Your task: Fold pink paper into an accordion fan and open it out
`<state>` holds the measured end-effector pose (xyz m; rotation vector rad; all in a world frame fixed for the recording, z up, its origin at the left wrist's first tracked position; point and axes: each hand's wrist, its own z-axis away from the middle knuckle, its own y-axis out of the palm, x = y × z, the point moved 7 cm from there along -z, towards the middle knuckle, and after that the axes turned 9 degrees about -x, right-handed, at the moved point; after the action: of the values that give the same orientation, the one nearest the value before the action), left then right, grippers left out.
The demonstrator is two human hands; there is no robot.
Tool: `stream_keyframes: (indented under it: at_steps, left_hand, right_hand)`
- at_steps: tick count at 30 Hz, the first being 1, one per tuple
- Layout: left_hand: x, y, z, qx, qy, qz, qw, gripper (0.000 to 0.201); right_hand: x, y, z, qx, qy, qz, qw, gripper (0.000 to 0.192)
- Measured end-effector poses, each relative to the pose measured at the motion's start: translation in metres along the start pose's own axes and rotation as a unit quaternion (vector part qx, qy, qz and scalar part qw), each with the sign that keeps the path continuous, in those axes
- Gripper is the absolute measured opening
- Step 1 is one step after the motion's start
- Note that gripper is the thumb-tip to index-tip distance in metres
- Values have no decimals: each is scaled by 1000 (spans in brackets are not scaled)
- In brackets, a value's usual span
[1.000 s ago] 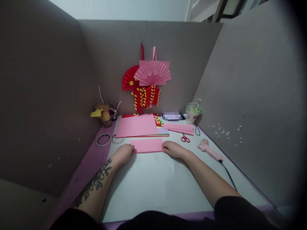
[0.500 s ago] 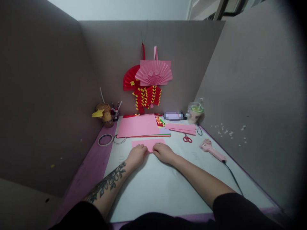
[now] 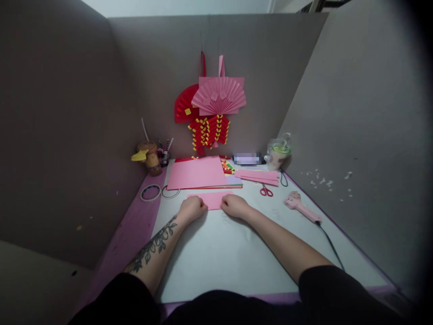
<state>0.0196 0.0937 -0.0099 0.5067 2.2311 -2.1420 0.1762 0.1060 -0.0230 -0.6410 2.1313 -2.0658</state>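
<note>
While a small pink paper strip (image 3: 213,199) lies flat on the white table top (image 3: 216,257) just above the middle of the frame, both hands rest on its near edge. The left hand (image 3: 191,209) is loosely curled with its fingertips pressing the strip's left part; the right hand (image 3: 234,206) is curled the same way on the right part, the two hands close together. Neither hand grips anything.

Just beyond the strip sits a large pink sheet (image 3: 197,173) on a stack of coloured paper. To its left lie two tape rings (image 3: 150,192); to its right, more pink strips (image 3: 259,176) and red scissors (image 3: 266,191). A pink glue gun (image 3: 299,206) lies at centre right, its cord running toward the lower right. Grey partition walls close the table on three sides; the white surface near the person is open. Paper fans (image 3: 213,97) hang on the back wall. No writing can be read.
</note>
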Motion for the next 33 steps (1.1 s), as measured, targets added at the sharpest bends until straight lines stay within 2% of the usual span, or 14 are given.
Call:
stream_keyframes:
  at_steps: [19,23,27,29,33]
  left_hand:
    - [6,2,-2,2,-13,-3,1000,31]
    - [3,0,4,-12,31,21,999,26]
    - [-5,-4,10,-37,77,42,995,23]
    - [-6,-2,10,-23,66,50,996,24]
    - [-1,2,2,35,9,60,998,28]
  right_hand:
    - [-9,-1,-3,3,23,-18,1000,23]
    - [-9,-5,2,-7,-18,-69,997,18]
    - [4,-9,8,-28,-78,-120,989,8]
    - [9,-9,7,-23,-78,-117,990,11]
    - [9,-5,-2,46,-24,-88,995,17]
